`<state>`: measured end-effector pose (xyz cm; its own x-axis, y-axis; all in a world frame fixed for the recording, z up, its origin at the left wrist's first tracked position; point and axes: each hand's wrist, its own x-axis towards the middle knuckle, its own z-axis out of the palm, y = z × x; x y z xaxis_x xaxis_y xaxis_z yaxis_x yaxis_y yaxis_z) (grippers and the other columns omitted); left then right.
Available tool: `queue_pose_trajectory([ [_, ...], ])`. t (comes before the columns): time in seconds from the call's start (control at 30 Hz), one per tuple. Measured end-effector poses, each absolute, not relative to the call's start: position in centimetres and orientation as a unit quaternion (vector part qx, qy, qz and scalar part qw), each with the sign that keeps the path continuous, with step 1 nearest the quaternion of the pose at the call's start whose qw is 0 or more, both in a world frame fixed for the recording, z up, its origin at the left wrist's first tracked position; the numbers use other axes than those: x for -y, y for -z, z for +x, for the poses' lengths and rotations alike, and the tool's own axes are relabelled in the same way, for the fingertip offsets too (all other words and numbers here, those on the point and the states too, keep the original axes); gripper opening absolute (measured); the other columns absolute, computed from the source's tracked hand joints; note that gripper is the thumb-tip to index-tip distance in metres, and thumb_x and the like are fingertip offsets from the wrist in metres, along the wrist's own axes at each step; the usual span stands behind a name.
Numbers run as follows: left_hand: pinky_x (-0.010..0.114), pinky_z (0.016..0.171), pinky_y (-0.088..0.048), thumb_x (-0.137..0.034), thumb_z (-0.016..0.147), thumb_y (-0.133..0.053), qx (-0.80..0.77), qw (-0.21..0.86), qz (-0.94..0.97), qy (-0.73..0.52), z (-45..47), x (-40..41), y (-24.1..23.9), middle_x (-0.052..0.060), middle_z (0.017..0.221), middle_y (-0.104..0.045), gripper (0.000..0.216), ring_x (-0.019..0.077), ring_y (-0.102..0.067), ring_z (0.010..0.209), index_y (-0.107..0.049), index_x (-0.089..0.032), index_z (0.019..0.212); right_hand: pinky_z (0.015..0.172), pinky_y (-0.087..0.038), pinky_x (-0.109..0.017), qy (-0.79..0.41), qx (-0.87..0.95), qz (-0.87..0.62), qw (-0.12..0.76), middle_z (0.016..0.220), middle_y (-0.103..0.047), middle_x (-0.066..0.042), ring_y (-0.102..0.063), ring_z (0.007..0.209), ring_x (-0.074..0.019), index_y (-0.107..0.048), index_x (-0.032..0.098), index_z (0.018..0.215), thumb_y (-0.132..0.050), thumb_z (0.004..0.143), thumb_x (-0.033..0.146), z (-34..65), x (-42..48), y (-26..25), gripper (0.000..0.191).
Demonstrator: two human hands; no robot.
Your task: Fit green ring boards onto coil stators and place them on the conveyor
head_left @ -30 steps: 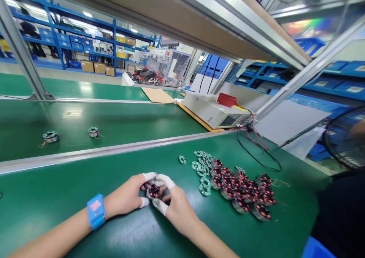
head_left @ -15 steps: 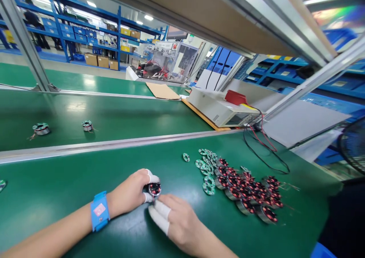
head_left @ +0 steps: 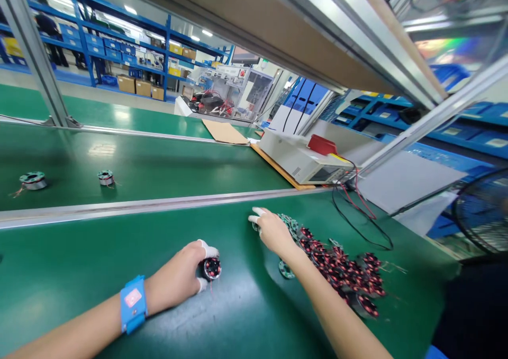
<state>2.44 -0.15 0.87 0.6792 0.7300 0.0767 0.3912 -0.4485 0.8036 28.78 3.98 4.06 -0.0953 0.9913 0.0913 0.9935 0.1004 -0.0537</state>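
Note:
My left hand (head_left: 184, 269), with white finger cots and a blue wristband (head_left: 134, 304), is closed around a small motor stator (head_left: 212, 268). The stator's coils face up, and a thin wire hangs from its near side. Farther off, my right hand (head_left: 273, 232) reaches over the bench, also in white finger cots. Its fingers are stretched out and somewhat apart above a single ring-shaped circuit board (head_left: 255, 226), partly covered by them. Whether they touch the board I cannot tell. More ring boards (head_left: 291, 223) lie beside that hand, partly hidden by my forearm.
Many wound stators (head_left: 337, 263) are bunched to the right of the boards. Two board-topped stators (head_left: 33, 180) rest on the strip behind the metal rail (head_left: 159, 205). A bench instrument (head_left: 301, 155) with black and red cables (head_left: 363, 218) stands at the back right, near a fan (head_left: 482, 211).
My right hand has left the stator and moved forward and right to the single ring board. My left hand still holds the stator. The view has shifted slightly.

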Motion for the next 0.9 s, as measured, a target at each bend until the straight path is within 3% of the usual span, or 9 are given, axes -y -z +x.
queue_pose_trajectory([
  [0.07,0.028,0.086,-0.039,0.002,0.061,-0.045,-0.344,0.404,0.814,-0.237,2.1,-0.2,-1.4,0.005,0.107,-0.055,0.055,0.0180,-0.050,0.098,-0.053,-0.019,0.111,0.084,-0.048,-0.037,0.014,0.726,-0.685,0.054,0.102,-0.069,-0.013,-0.062,0.096,-0.0254,-0.072,0.018,0.090,-0.049,0.074,0.004,28.5,-3.5,-4.1,0.031],
  [0.13,0.030,0.090,-0.038,-0.002,0.070,-0.045,-0.363,0.403,0.793,-0.276,2.1,-0.5,-2.1,0.007,0.111,-0.054,0.046,0.0187,-0.049,0.101,-0.052,-0.017,0.112,0.077,-0.051,-0.033,-0.019,0.721,-0.687,0.085,0.092,-0.071,-0.009,-0.065,0.084,-0.0222,-0.069,0.019,0.099,-0.051,0.079,0.013,27.3,-2.0,-4.1,0.028],
  [0.23,0.030,0.081,-0.040,-0.020,0.083,-0.046,-0.378,0.407,0.776,-0.300,2.5,-0.7,-3.0,0.004,0.093,-0.059,0.015,0.0182,-0.052,0.089,-0.060,-0.018,0.089,0.071,-0.053,-0.029,-0.218,0.707,-0.628,0.239,0.085,-0.071,-0.006,-0.066,0.077,-0.0192,-0.067,0.018,0.104,-0.056,0.079,0.025,24.2,0.5,-4.0,0.028],
  [0.3,0.028,0.073,-0.040,-0.023,0.085,-0.045,-0.374,0.417,0.773,-0.298,2.9,-0.5,-3.3,0.001,0.079,-0.059,0.019,0.0165,-0.052,0.080,-0.059,-0.018,0.074,0.068,-0.054,-0.029,-0.347,0.669,-0.569,0.328,0.084,-0.070,-0.007,-0.065,0.074,-0.0188,-0.067,0.016,0.100,-0.058,0.077,0.031,22.2,1.6,-4.0,0.029],
  [0.37,0.026,0.067,-0.039,-0.020,0.085,-0.042,-0.377,0.427,0.765,-0.300,3.3,-0.2,-3.5,0.000,0.071,-0.057,0.025,0.0146,-0.051,0.072,-0.056,-0.017,0.065,0.061,-0.054,-0.028,-0.397,0.648,-0.546,0.352,0.085,-0.068,-0.006,-0.063,0.067,-0.0168,-0.067,0.016,0.101,-0.064,0.072,0.033,20.8,2.2,-4.0,0.034],
  [0.5,0.026,0.066,-0.038,-0.022,0.085,-0.043,-0.397,0.402,0.773,-0.288,3.5,0.3,-3.3,0.001,0.072,-0.056,0.024,0.0149,-0.050,0.071,-0.056,-0.016,0.065,0.056,-0.054,-0.026,-0.367,0.649,-0.567,0.350,0.081,-0.063,-0.004,-0.059,0.060,-0.0136,-0.067,0.017,0.101,-0.073,0.063,0.031,20.9,2.3,-3.5,0.041],
  [0.57,0.030,0.068,-0.038,-0.036,0.078,-0.057,-0.416,0.330,0.808,-0.255,3.5,0.4,-2.7,0.003,0.080,-0.056,0.020,0.0193,-0.049,0.079,-0.060,-0.017,0.074,0.056,-0.054,-0.026,-0.356,0.646,-0.581,0.344,0.075,-0.062,-0.003,-0.058,0.059,-0.0138,-0.067,0.016,0.098,-0.072,0.064,0.034,21.7,2.2,-3.0,0.039],
  [0.67,0.033,0.068,-0.037,-0.045,0.061,-0.072,-0.428,0.233,0.854,-0.182,3.5,0.5,-1.7,0.005,0.084,-0.055,0.035,0.0233,-0.048,0.081,-0.062,-0.017,0.079,0.055,-0.053,-0.026,-0.378,0.652,-0.572,0.324,0.076,-0.062,-0.004,-0.059,0.064,-0.0156,-0.067,0.015,0.096,-0.071,0.066,0.040,22.4,2.3,-2.3,0.039],
  [0.9,0.033,0.066,-0.036,-0.045,0.073,-0.064,-0.434,0.200,0.867,-0.141,3.5,0.5,-0.8,0.007,0.081,-0.057,0.029,0.0231,-0.049,0.079,-0.061,-0.016,0.073,0.061,-0.053,-0.031,-0.282,0.761,-0.512,0.280,0.096,-0.063,-0.010,-0.059,0.076,-0.0194,-0.066,0.019,0.101,-0.065,0.074,0.032,21.1,3.7,-1.7,0.030],
])
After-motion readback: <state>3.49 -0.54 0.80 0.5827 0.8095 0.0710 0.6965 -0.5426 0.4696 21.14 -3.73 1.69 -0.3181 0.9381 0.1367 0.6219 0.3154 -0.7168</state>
